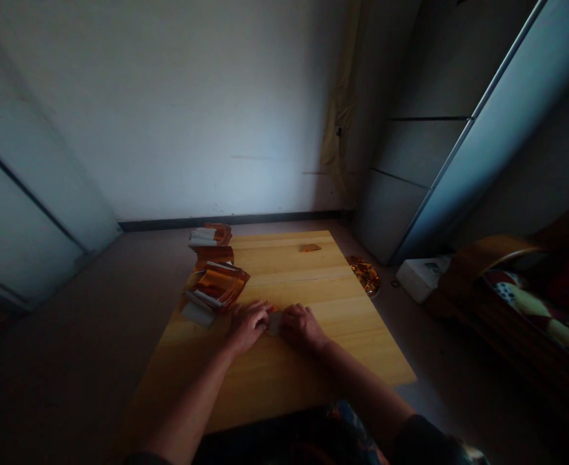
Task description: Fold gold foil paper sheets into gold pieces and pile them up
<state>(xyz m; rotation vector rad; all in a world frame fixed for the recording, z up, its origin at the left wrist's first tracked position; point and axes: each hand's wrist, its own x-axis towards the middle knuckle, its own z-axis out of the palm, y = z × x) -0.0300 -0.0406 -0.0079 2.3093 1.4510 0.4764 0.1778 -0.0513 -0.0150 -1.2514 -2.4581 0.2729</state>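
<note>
My left hand (248, 323) and my right hand (301, 326) rest on a low wooden table (342, 342), close together, fingers curled. Between them they pinch a small pale sheet (275, 321) with an orange-gold edge; its exact shape is hard to make out in the dim light. Just left of my left hand lies a stack of shiny orange-gold foil sheets (219, 287) with white backing. Further back stand two more such stacks (211, 236).
A single small orange piece (310, 248) lies near the table's far edge. A pile of gold foil items (364, 274) sits on the floor right of the table, beside a white box (422, 274). A wooden chair (507, 271) stands at right, a wall behind.
</note>
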